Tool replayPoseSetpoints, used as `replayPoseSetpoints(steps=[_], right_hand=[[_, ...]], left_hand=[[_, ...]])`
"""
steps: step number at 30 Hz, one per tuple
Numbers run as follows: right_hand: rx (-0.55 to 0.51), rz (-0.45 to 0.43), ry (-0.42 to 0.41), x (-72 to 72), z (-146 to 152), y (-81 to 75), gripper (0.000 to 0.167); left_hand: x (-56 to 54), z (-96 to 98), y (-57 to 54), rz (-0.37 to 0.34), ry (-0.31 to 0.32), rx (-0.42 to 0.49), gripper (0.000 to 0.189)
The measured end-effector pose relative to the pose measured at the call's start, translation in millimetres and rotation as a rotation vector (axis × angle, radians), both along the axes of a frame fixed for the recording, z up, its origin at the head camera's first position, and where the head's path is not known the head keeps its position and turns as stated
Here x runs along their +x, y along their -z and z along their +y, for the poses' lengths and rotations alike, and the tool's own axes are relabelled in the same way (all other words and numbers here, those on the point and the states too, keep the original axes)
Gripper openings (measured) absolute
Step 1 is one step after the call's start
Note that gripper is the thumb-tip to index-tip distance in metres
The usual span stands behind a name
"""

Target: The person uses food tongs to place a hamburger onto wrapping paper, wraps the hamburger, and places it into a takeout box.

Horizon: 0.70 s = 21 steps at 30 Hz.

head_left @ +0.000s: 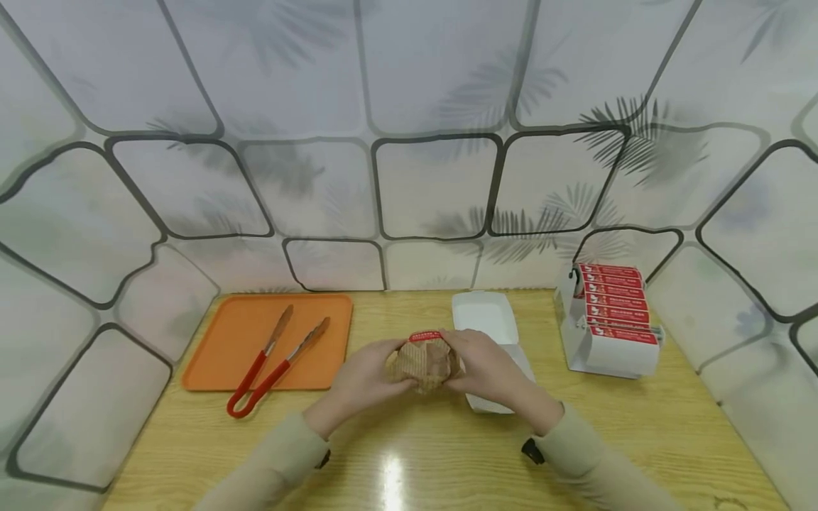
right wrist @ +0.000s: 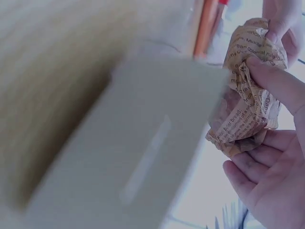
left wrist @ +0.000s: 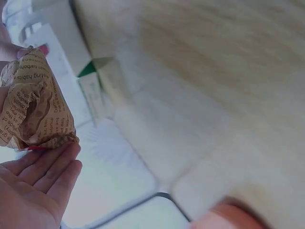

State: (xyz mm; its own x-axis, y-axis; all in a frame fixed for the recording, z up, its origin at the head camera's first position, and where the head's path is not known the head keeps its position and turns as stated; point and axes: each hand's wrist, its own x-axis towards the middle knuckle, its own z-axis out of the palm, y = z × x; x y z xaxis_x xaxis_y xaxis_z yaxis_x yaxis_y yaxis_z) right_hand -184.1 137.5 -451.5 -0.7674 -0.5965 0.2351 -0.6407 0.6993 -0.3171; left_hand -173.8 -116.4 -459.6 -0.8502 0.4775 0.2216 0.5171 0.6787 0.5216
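Note:
Both hands hold a burger-sized bundle (head_left: 415, 365) wrapped in brown printed paper, above the table. A red label (head_left: 424, 336) sits at its top far side; what lies inside is hidden. The left hand (head_left: 371, 372) grips it from the left and the right hand (head_left: 488, 365) from the right. In the right wrist view, the right thumb presses on the creased wrapper (right wrist: 248, 105) while the other fingers lie along its far side. Just right of the bundle, partly behind the right hand, stands an open white hinged box (head_left: 483, 317).
An orange tray (head_left: 239, 323) lies at the left, with red-handled metal tongs (head_left: 271, 380) resting across it and over its front edge. At the right stands a white holder (head_left: 620, 355) with several red labels (head_left: 616, 298). A patterned wall (head_left: 434, 188) closes off the back and sides.

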Motion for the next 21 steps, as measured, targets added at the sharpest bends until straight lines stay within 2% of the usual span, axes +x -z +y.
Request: replayPoseSetpoints(steps=[4,8,14,21], right_hand=[[-0.012,0.066,-0.020,-0.2,17.9,-8.5,0.086],[-0.012,0.095,-0.022,0.8,40.2,-12.6,0.089],[0.002,0.042,-0.011,3.6,73.3,-14.6,0.087],[0.014,-0.031,0.004,2.6,103.0,-5.8,0.084]], left_hand=[[-3.2,16.2,-8.5,0.040,0.020,-0.013,0.063],[-5.3,35.6,-10.1,0.046,0.040,-0.001,0.064],[-3.0,66.1,-6.4,0.048,0.062,0.022,0.059],[-1.9,94.0,3.4,-0.032,0.063,-0.003,0.061]])
